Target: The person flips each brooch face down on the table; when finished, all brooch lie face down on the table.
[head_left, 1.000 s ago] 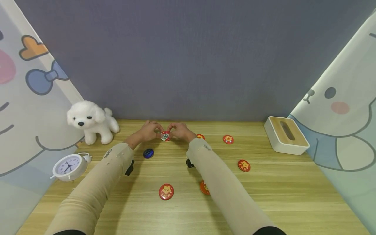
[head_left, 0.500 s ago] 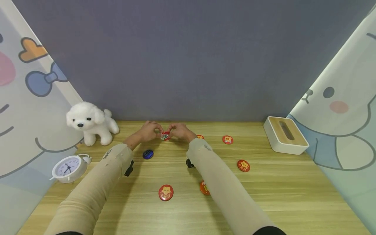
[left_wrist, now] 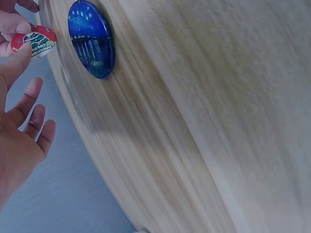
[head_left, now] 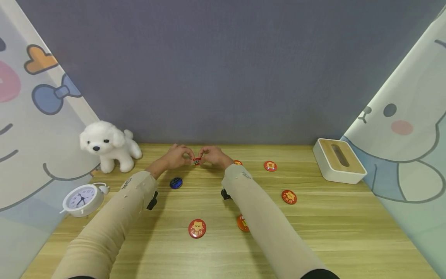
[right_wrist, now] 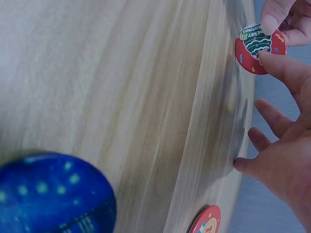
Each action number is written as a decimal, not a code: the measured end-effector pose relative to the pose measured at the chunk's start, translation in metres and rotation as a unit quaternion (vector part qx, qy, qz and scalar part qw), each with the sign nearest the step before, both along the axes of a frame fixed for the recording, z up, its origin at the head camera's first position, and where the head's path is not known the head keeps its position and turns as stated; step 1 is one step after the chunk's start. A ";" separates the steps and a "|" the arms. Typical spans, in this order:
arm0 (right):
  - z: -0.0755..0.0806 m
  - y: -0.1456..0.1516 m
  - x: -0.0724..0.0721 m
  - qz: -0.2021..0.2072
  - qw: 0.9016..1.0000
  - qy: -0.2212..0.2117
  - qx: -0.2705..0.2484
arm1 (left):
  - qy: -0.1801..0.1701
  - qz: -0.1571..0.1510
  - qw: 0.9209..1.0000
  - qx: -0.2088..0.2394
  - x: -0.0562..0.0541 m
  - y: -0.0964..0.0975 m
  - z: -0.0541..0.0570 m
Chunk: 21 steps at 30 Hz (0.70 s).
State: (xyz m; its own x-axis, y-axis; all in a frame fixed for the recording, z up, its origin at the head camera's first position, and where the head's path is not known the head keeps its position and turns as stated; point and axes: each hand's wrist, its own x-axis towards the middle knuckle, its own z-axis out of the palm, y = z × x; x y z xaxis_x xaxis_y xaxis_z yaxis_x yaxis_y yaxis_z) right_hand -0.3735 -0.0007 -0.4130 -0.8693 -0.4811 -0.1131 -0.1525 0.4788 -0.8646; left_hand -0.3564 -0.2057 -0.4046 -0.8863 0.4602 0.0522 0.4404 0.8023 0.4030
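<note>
A red round button badge (head_left: 196,161) with a green Christmas tree and "Merry Christmas" lettering is held up between my two hands near the table's back edge. On its left edge, my left hand (head_left: 178,155) pinches it, other fingers spread in the left wrist view. The right hand (head_left: 212,156) pinches its opposite edge; its remaining fingers extend loosely in the right wrist view. Seen from the head, the badge is tilted and shows only a thin face. A dark blue badge (head_left: 175,183) lies just in front of the left hand.
Red badges lie about the wooden table: one at front (head_left: 197,228), an orange-red badge (head_left: 242,223) partly under the right sleeve, and others at right (head_left: 289,197) and back (head_left: 270,166). A plush dog (head_left: 110,145), alarm clock (head_left: 83,199) and tissue box (head_left: 339,161) stand at the sides.
The held badge has tipped from facing the head camera to nearly edge-on. Both hands stay in almost the same place.
</note>
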 end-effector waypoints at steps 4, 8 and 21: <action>0.000 0.000 0.001 0.000 1.000 0.007 0.000 | 0.008 -0.014 1.000 0.007 0.000 0.000 -0.001; 0.000 0.000 0.001 -0.001 1.000 0.014 0.008 | 0.010 -0.019 1.000 0.009 0.002 0.001 -0.001; 0.000 0.000 0.001 0.005 0.999 0.024 0.049 | -0.028 -0.038 0.999 0.018 0.004 0.000 -0.002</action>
State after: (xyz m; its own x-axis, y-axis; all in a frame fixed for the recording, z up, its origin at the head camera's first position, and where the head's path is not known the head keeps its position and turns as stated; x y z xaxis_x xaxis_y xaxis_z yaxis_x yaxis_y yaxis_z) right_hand -0.3729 -0.0002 -0.4134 -0.8696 -0.4794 -0.1184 -0.1979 0.5581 -0.8058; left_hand -0.3527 -0.2054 -0.4070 -0.8512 0.5244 0.0217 0.4750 0.7523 0.4565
